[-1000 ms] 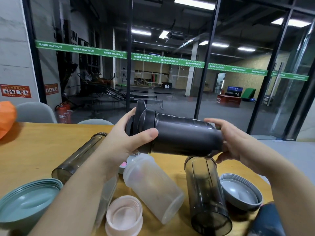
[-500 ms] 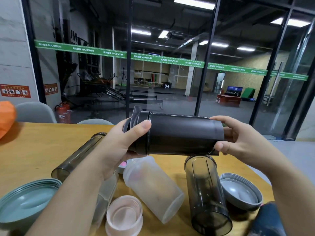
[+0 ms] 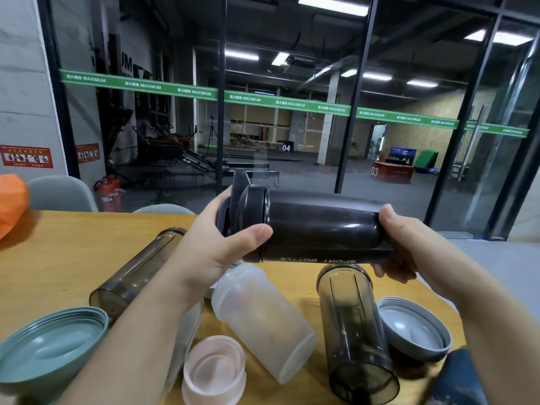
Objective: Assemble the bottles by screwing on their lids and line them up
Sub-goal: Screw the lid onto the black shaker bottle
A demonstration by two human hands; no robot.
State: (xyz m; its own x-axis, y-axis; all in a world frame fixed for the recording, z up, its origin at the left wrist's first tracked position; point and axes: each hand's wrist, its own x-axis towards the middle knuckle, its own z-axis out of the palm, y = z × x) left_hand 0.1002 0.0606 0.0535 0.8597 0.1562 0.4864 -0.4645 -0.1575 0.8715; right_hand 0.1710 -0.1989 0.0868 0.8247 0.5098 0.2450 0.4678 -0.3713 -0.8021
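Wide wooden worktop (image 3: 58, 258) strewn with parts: three open bottle bodies lying down, loose lids beside them, nothing lined up. Above it, the black bottle (image 3: 321, 226) is held sideways, right hand (image 3: 409, 249) wrapped round its base, left hand (image 3: 216, 247) clasping the black lid (image 3: 251, 206). Looks nearly seated.

You're at a light wooden table (image 3: 73, 244); two grey chair backs (image 3: 61, 194) along its far edge. Beyond: black-framed glass wall (image 3: 353, 112) with green MAXIMUM stripe (image 3: 286, 103), dim gym, ceiling strip lights (image 3: 333, 2). Red fire extinguisher (image 3: 108, 194) by grey wall.
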